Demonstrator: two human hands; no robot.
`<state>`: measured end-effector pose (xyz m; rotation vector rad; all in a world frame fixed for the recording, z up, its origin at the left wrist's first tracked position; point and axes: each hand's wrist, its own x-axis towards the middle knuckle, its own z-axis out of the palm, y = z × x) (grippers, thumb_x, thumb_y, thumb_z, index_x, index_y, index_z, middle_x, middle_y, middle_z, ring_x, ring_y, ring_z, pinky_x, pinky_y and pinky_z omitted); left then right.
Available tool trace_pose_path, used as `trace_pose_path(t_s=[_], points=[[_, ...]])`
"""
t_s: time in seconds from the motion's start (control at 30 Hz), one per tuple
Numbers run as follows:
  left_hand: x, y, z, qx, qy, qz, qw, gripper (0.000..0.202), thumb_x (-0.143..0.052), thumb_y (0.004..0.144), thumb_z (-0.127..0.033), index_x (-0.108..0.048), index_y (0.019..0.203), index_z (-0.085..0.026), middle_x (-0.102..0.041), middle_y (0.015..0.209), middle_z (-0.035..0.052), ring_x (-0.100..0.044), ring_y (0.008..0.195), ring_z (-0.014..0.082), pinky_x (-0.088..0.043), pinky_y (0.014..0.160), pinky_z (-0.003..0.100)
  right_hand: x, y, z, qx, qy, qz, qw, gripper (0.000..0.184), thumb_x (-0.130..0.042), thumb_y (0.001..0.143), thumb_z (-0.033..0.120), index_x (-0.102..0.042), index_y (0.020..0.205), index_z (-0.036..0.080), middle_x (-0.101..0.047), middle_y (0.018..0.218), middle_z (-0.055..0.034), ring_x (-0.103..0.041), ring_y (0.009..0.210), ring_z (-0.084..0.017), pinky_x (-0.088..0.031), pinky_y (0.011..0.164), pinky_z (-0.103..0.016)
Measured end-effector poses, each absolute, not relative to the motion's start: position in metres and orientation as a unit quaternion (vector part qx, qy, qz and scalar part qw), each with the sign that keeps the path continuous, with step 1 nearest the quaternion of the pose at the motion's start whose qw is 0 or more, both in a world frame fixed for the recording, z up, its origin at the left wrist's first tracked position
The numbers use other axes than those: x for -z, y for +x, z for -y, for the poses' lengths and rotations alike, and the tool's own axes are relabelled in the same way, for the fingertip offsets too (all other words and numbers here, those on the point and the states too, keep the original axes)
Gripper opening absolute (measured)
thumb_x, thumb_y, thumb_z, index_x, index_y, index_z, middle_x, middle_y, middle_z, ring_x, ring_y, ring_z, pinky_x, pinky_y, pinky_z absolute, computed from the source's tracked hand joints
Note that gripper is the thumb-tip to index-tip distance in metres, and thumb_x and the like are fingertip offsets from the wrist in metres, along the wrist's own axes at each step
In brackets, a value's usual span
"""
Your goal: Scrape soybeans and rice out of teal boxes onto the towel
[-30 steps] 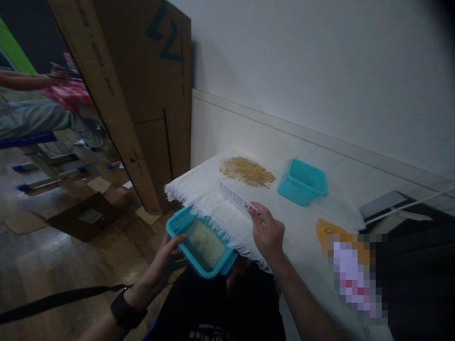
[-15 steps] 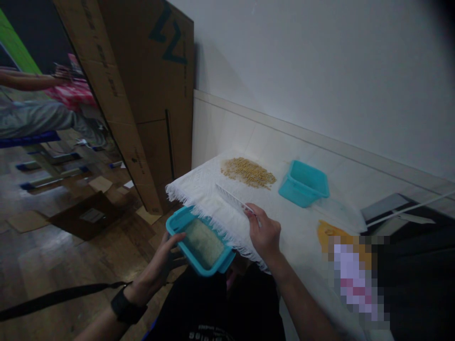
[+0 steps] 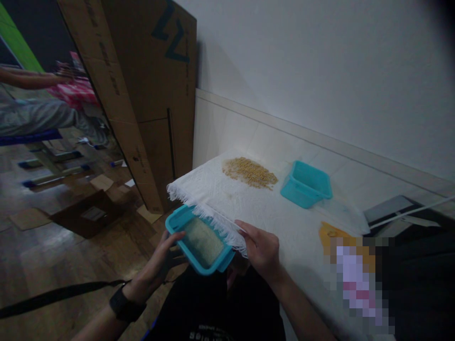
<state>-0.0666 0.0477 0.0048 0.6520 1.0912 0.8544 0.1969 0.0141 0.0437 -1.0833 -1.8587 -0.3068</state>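
My left hand (image 3: 164,258) grips the near-left rim of a turquoise plastic box (image 3: 192,259), thumb over the edge. Pale grains like rice (image 3: 204,240) lie in the box, which is held just under the fringed edge of a white cloth (image 3: 245,203). Between the thumb and fingers of my right hand (image 3: 263,248) is a thin white comb (image 3: 227,217), seen nearly edge-on along the cloth's front edge. Farther back on the cloth lies a spread heap of soybeans (image 3: 250,172), apart from both hands.
A second turquoise box (image 3: 305,187) stands right of the soybeans, beside a clear lid (image 3: 343,213). An orange packet (image 3: 327,237) lies farther right. A tall cardboard box (image 3: 159,94) stands at the left, against the wall. Another person's arm (image 3: 31,79) shows at far left.
My right hand has drawn the comb toward me, from the cloth's surface to its fringed front edge, and turned it edge-on. The left hand and its box stay nearly still.
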Motion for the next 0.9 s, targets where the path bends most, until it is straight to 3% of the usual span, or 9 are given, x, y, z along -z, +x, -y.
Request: trace_pose_path(t_s=[0.23, 0.43, 0.6, 0.9], points=[[-0.01, -0.067, -0.047, -0.387, 0.298, -0.484, 0.727, 0.056, -0.069, 0.083, -0.048, -0.049, 0.133, -0.032, -0.066, 0.124, 0.0079, -0.071, 0.1, 0.0293, -0.057, 0.085, 0.046, -0.053, 0.186, 0.003, 0.127, -0.446, 0.745, 0.48, 0.024, -0.057, 0.097, 0.015, -0.066, 0.117, 0.023, -0.08, 0.096, 0.0009, -0.077, 0.081, -0.012, -0.06, 0.073, -0.017], [-0.005, -0.066, -0.046, -0.386, 0.303, -0.477, 0.729, 0.057, -0.07, 0.083, -0.048, -0.05, 0.134, -0.033, -0.066, 0.127, 0.0078, -0.072, 0.098, 0.0285, -0.057, 0.084, 0.045, -0.048, 0.222, -0.02, 0.256, -0.543, 0.659, 0.453, 0.015, -0.059, 0.098, 0.023, -0.07, 0.108, 0.02, -0.079, 0.083, -0.0018, -0.073, 0.058, -0.013, -0.053, 0.058, -0.018], [-0.004, -0.064, -0.046, -0.381, 0.298, -0.495, 0.722, 0.057, -0.07, 0.082, -0.048, -0.051, 0.133, -0.032, -0.067, 0.125, 0.0077, -0.072, 0.095, 0.0269, -0.057, 0.082, 0.043, -0.046, 0.238, -0.036, 0.274, -0.613, 0.628, 0.394, 0.03, -0.049, 0.103, 0.036, -0.073, 0.105, 0.018, -0.076, 0.069, -0.0019, -0.069, 0.049, -0.014, -0.045, 0.048, -0.021], [0.0, -0.066, -0.048, -0.389, 0.301, -0.47, 0.733, 0.062, -0.069, 0.084, -0.046, -0.046, 0.14, -0.035, -0.066, 0.13, 0.0075, -0.071, 0.103, 0.0293, -0.058, 0.085, 0.045, -0.043, 0.224, -0.013, 0.243, -0.526, 0.706, 0.408, 0.017, -0.055, 0.1, 0.023, -0.07, 0.107, 0.017, -0.079, 0.082, -0.0028, -0.071, 0.056, -0.012, -0.051, 0.058, -0.02]])
